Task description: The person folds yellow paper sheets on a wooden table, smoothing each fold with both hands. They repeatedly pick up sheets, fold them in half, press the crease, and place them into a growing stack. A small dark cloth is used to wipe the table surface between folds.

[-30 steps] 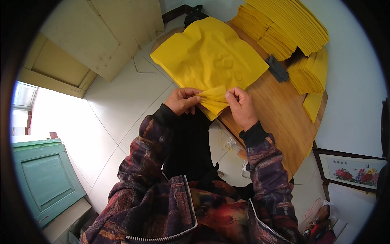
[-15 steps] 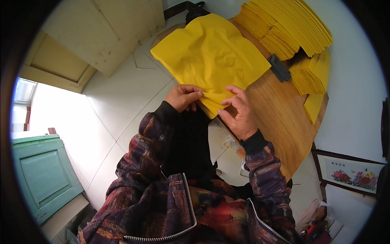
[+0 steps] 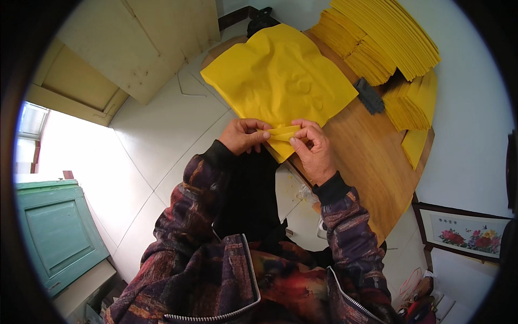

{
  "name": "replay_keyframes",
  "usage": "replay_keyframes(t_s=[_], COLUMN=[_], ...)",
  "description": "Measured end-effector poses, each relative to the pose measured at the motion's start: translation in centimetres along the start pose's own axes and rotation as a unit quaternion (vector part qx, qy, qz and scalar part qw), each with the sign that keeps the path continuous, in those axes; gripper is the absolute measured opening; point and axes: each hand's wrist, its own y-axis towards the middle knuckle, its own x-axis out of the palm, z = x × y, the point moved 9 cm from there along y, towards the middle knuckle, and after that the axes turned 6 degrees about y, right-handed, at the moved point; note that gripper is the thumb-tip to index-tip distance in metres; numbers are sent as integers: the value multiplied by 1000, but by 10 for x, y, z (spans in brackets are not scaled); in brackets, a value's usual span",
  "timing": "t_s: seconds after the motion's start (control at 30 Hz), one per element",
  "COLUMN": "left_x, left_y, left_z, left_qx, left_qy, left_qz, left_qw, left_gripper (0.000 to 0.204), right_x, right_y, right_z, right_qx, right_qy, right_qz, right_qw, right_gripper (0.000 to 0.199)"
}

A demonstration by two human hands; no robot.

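A large yellow sheet (image 3: 280, 75), creased and soft like fabric or a flat bag, lies across the table's near left end, its near edge overhanging. My left hand (image 3: 244, 135) pinches that near edge between thumb and fingers. A short way to the right, my right hand (image 3: 314, 148) grips the same edge, thumb below and fingers above. Between the two hands the edge is gathered into a narrow folded strip. The undersides of the fingers are hidden.
Tall stacks of folded yellow pieces (image 3: 386, 38) and a smaller yellow pile (image 3: 411, 105) stand on the wooden table's (image 3: 367, 156) far right. A dark grey cloth (image 3: 369, 96) lies beside them. A framed flower picture (image 3: 464, 232) leans at right; a green panel (image 3: 62, 232) stands left.
My right hand has closed from spread fingers into a pinch on the sheet's edge. The edge between my hands is now drawn into a fold. The left hand keeps its hold, slightly lower.
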Motion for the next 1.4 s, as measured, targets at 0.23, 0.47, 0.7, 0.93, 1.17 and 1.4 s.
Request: replay_keyframes(t_s=[0.23,0.47,0.7,0.93,1.17,1.4], left_x=[2,-1,-1,0,-1,-5], left_y=[-1,0,-1,0,2,-1], left_z=[0,-4,-4,-4,-7,-5], left_qx=[-8,-20,-26,-21,-19,-30], left_qy=[16,11,8,-7,-9,49], left_qz=[5,48,45,41,41,53], left_qw=[1000,999,999,999,999,997], left_gripper=[23,19,22,22,21,23], right_x=[-2,-23,8,6,3,-86], right_y=[0,-16,-28,-12,-4,2], right_z=[5,-18,-41,-20,8,52], right_qx=[-8,-64,-168,-75,67,96], right_qy=[38,-101,-256,-131,45,5], right_qz=[36,78,1,-37,-104,131], right_qw=[999,990,952,988,991,987], right_gripper=[8,11,14,8,6,9])
